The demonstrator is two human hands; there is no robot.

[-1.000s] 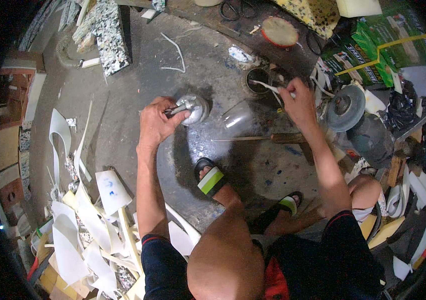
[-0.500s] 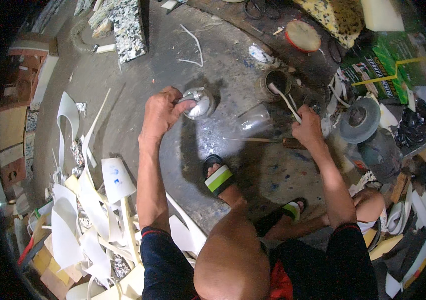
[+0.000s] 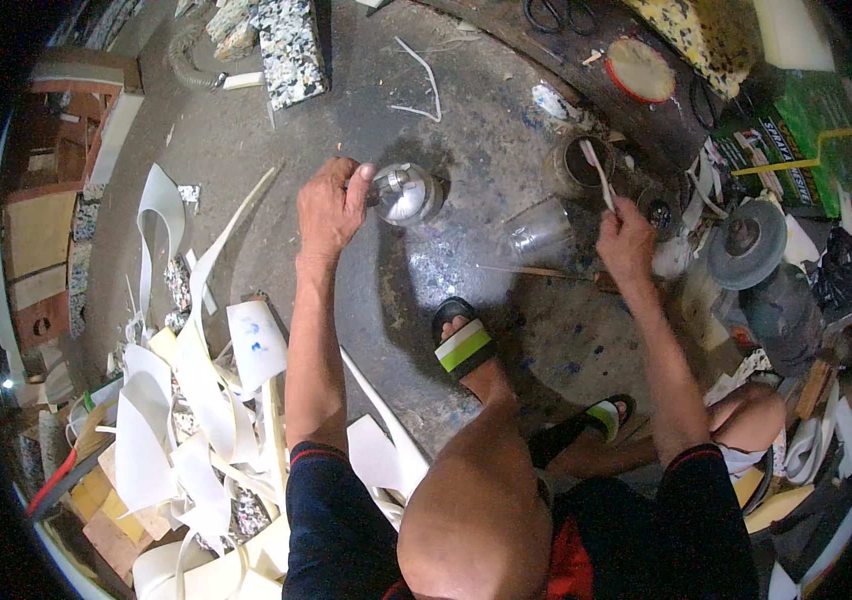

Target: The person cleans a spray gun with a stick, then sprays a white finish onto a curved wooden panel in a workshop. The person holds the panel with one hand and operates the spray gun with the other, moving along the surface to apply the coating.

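Note:
A shiny round metal pot with a domed lid is by my left hand. The fingers of that hand curl round the pot's handle side, with the thumb up along its edge; the handle itself is mostly hidden. Farther right, my right hand is closed on the lower end of a pale slim stick. The stick's far end reaches over the mouth of a dark, stained can. Near this hand, a clear plastic cup lies on the floor, and a thin rod points toward the wrist.
White and cream foam offcuts pile up at left. A grey disc-topped machine stands at right. Beyond the can are a round red-rimmed lid and dark scissors. Speckled foam blocks lie at the far left. My sandalled foot rests between my arms.
The view has shifted, so the floor things appear farther right. Relative to the floor, my left hand and the pot have moved left, and the right hand's stick has swung more upright over the can.

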